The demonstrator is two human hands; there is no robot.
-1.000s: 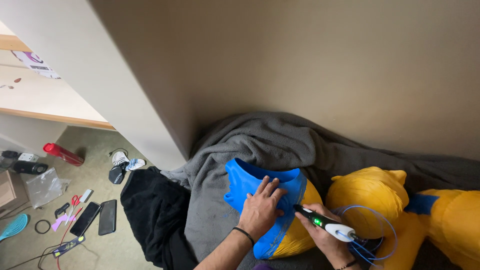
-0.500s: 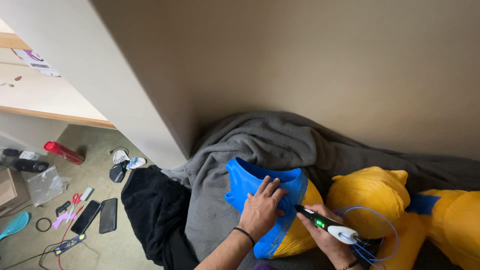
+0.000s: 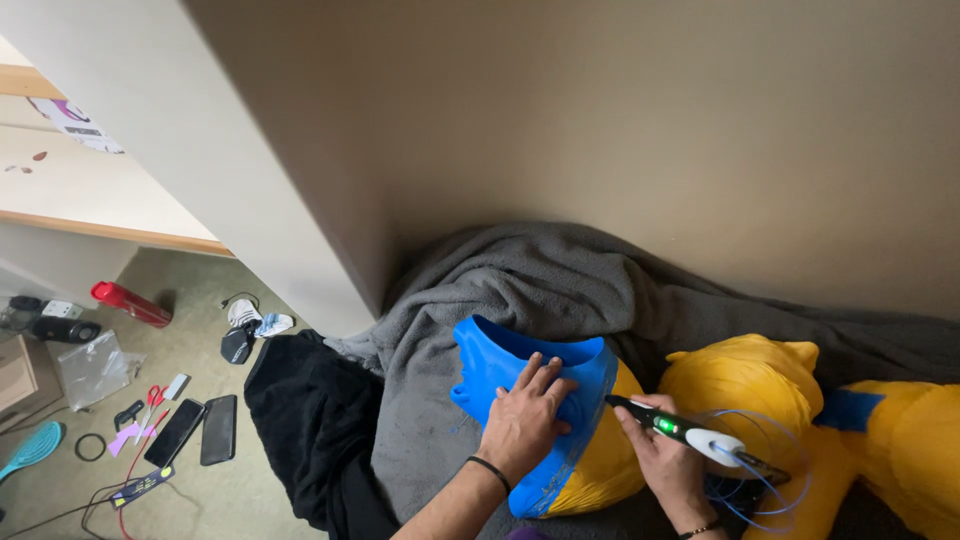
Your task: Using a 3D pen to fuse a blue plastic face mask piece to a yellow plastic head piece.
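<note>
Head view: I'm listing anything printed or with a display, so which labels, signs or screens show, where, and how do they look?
Sign: upper left on the wall, white sheet, purple and dark print.
Phones: two on the floor, lower left, flat black rectangles, screens dark.
Pen: in the right hand, green light lit.

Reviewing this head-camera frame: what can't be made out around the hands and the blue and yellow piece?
- Lower part of the blue shell: covered by the left hand lying flat on it.
- Tip of the pen tool: too small to tell whether it touches the shell.
- Right hand: wrist cut off by the bottom edge.
- Yellow pieces: run off the right edge.
- Small items on the carpet: too small to identify.
</note>
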